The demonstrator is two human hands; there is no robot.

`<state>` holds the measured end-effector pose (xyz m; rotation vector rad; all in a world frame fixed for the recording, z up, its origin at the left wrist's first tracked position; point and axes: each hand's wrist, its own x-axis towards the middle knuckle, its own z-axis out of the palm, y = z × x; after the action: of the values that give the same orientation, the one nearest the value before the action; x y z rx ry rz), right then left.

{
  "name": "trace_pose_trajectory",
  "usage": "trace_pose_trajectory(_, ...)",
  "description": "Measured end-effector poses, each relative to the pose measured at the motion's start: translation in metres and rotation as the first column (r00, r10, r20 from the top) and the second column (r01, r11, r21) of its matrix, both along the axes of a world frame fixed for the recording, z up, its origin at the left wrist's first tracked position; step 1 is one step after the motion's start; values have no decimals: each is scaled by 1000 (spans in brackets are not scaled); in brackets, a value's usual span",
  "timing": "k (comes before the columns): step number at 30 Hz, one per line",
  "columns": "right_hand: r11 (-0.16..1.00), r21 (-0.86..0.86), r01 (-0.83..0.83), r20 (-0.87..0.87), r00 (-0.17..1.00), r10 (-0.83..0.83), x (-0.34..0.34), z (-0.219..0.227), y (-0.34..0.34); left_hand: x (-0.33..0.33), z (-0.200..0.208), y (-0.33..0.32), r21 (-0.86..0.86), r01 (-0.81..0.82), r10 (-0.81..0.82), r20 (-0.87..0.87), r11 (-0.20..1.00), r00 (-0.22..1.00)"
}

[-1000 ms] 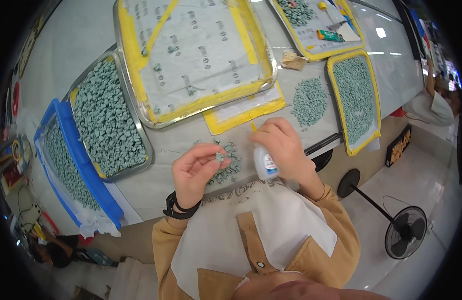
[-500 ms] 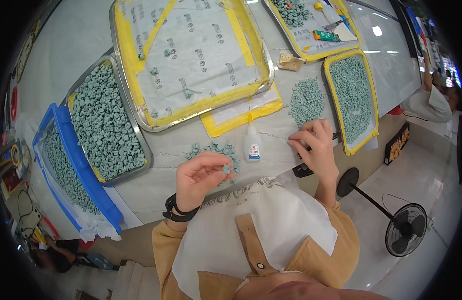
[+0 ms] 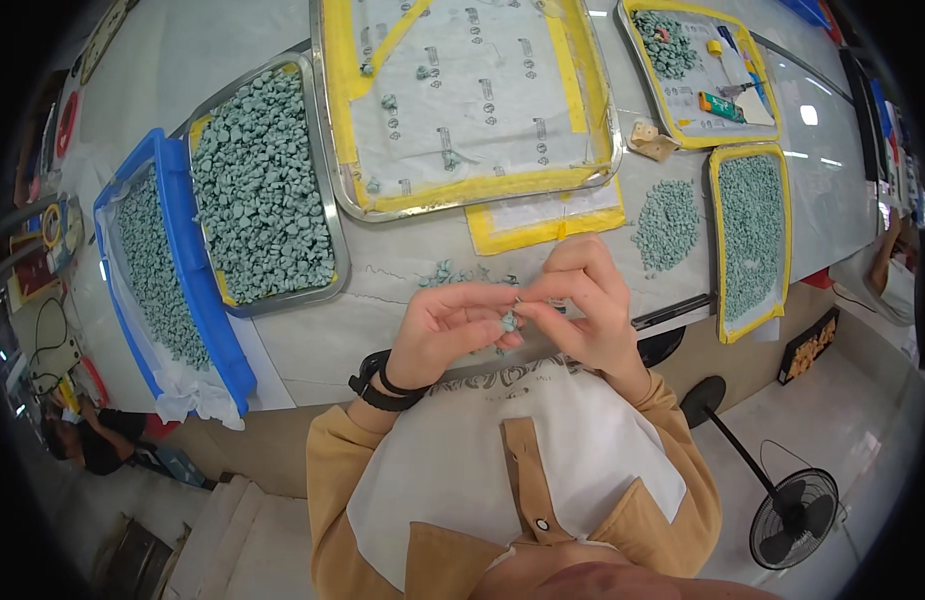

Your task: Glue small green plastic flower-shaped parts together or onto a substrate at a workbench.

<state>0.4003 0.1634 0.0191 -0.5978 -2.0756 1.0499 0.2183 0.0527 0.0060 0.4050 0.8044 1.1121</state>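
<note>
Pinching small green piece (image 3: 509, 321) between thumb and fingers of left hand (image 3: 445, 335), palm turned inward. Reaching to left fingertips with right hand (image 3: 589, 308), thumb and forefinger extended; cannot tell whether closed on same piece. Working before chest, over grey-white table (image 3: 393, 237), near loose green pile (image 3: 446, 274).
</note>
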Motion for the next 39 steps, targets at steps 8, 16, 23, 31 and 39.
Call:
trace_pose_trajectory(8,996,32,-78,22,997,78,-8,-3,8,0,0,1,-34,35,-34,42,999,999)
trace_pose_trajectory(16,979,-168,-116,-60,992,107,-8,-8,5,1,0,-1,40,17,-17,-12,999,1000)
trace_pose_trajectory(23,885,-444,-142,-128,987,94,-14,-5,-8,13,4,2,289,-302,372,-229,908,900)
trace_pose_trajectory(31,873,-469,-133,-110,990,92,-19,-4,-11,12,0,-1,350,-250,367,-323,903,873)
trace_pose_trajectory(39,938,-345,9,29,1000,1,-21,-4,-16,12,-4,-2,449,-216,426,-446,867,787)
